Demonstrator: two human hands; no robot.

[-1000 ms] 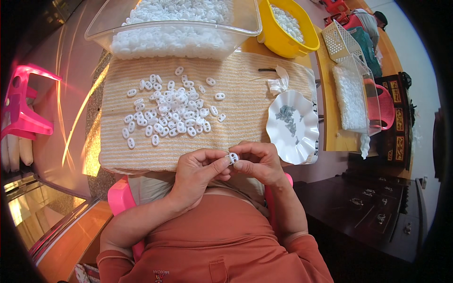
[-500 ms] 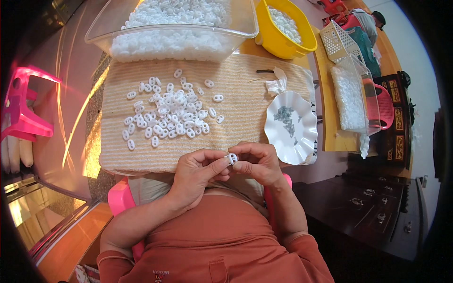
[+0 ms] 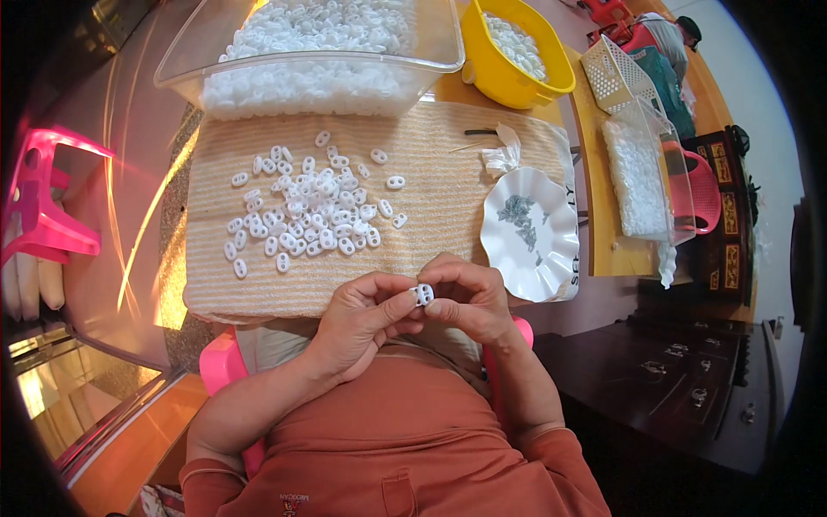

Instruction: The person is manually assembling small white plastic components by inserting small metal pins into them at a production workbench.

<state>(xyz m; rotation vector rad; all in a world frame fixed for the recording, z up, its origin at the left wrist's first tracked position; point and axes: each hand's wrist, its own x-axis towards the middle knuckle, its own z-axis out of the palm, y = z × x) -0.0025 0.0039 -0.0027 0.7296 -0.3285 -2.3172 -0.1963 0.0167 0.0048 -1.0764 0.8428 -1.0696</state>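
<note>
Close in front of my body, just off the near edge of the striped cloth [image 3: 431, 215], I hold a small white two-hole plastic piece [image 3: 423, 295]. The thumb and fingers of my left hand [image 3: 370, 314] pinch it from the left. My right hand [image 3: 469, 302] grips its right side between thumb and forefinger. Its holes face up toward me; the fingers cover parts of its ends. A loose heap of similar white pieces [image 3: 319, 202] lies on the cloth, ahead and to the left. Ahead of my right hand stands a white wavy-rimmed plate [image 3: 557, 246] with small grey bits [image 3: 521, 220].
A clear bin [image 3: 431, 53] full of white pieces stands at the back, beside a yellow basin [image 3: 564, 82]. Near the plate lie a crumpled white wrapping [image 3: 506, 155] and a thin dark stick [image 3: 481, 132]. Another table holds a second clear bin [image 3: 637, 185]. A pink stool [image 3: 52, 194] stands left.
The white piece has turned slightly between my fingertips, showing more of its face. Both hands stay in nearly the same place; the whole view has shifted a little.
</note>
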